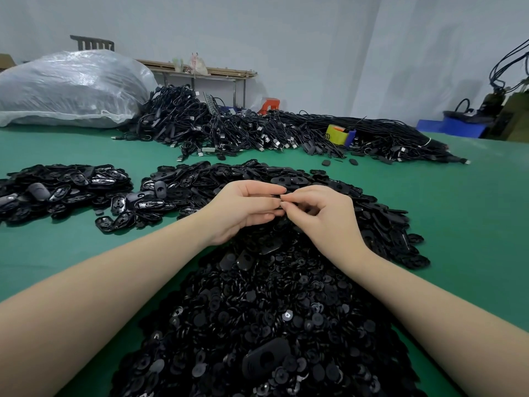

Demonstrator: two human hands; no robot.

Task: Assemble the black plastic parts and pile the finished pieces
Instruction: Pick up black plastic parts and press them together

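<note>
Black plastic dominates the near field: a dense heap of small round discs [272, 319], matt and ribbed at their edges, spreads across the green worktop [458, 213] between the person's two bare forearms, with one larger oval shell [264, 359] lying on top of it. Above this heap the left hand [243, 209] curls its fingers and thumb round a thin black part [275, 196], seen edge-on and mostly hidden, while the right hand [323, 213] pinches the same part at its end with thumb and forefinger; the two hands touch at the fingertips. Beyond them lies a broad mound of flat oval plates [357, 202], each with a round hole, and to the left a separate, lower pile of glossy oval shells [65, 184] with open, moulded interiors. The worktop is a smooth, uniform green sheet. Farther back, a long tangle of black cables [243, 127] with metal plug ends runs across the worktop, partly burying a yellow and blue box [340, 134]. At far left rests a large clear plastic sack [71, 87], wrinkled and shiny. Behind it stand a wooden shelf [200, 70] and a plain pale wall [286, 32]; blue crates [458, 126] and dark machinery with hanging cables occupy the far right.
</note>
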